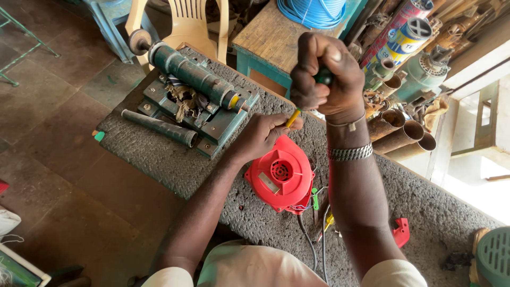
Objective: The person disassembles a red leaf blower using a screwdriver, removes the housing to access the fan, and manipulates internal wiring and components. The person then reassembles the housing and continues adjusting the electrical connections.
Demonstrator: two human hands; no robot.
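Red blower housing [281, 175] sits on a rough grey-matted bench [159, 154] over worn tile floor [58, 159]; right hand [324, 74] fisted round a screwdriver [293, 118], left hand [263, 135] pinching its shaft.

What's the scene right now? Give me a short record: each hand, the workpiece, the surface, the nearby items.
right hand: fist closed on green screwdriver handle, held upright
left hand: steadies the yellow shaft at the casing's top edge
workpiece: red round blower casing, wires trailing toward the person
surface: dark textured mat
nearby: green machine on the mat behind; rusty pipes to the right
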